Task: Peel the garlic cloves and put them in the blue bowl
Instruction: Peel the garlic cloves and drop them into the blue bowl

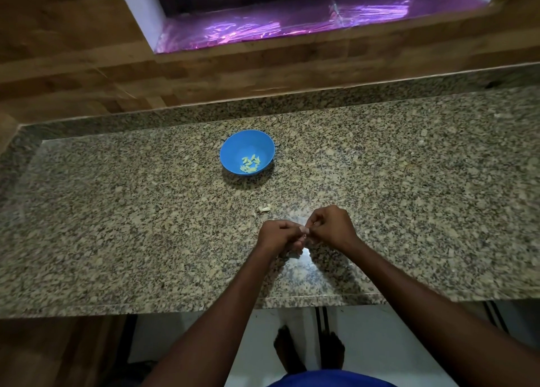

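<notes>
Garlic clove, pale and mostly hidden, pinched between the fingertips of both hands above the near edge of the granite bench. Left hand and right hand meet knuckle to knuckle, each grip closed tight on the clove. Loose scrap of garlic skin lies on the bench at 11 o'clock from the hands. Blue bowl, farther off at 11 o'clock, stands upright and holds a small cluster of peeled cloves. Window sill, lit purple, at 12 o'clock.
</notes>
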A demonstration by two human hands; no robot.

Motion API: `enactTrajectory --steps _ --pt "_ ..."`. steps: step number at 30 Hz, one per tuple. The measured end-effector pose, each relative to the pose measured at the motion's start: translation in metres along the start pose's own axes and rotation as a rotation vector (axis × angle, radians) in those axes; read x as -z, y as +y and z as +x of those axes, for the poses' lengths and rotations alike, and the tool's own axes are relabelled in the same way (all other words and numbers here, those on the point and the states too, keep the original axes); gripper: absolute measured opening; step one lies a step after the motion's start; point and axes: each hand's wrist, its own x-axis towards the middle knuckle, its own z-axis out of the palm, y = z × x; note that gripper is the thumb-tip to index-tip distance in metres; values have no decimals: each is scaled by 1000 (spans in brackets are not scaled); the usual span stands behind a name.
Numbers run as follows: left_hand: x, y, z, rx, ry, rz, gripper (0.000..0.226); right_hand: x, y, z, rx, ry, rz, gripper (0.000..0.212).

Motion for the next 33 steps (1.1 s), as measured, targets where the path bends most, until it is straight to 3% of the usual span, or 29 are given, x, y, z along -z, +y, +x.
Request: enactTrajectory --steps 2,6,15,17,20,23,26,30,33 --pt "0 3 1 -48 -21 40 5 6 2 0 -29 -113 92 16" --pt "0 8 0 -137 -20 108 5 22 1 -2 -71 -286 332 21" --pt "-5 20 2 -247 39 167 7 24 -2 4 -389 -381 814 17" --pt "-6 22 5 -178 55 163 5 25 -7 3 -240 -245 570 13" --pt "-6 28 7 51 41 62 11 16 -9 0 101 11 -111 22" --pt "-3 34 9 195 2 0 5 2 -6 -3 226 118 -221 23" --pt "-2 35 7 230 -8 -50 6 -1 -2 -4 147 136 -78 17" --pt "1 25 3 138 -17 -125 16 6 -1 -7 -170 -43 522 15" --pt "0 20 0 79 -22 -112 9 10 -3 -9 -297 -110 726 13"
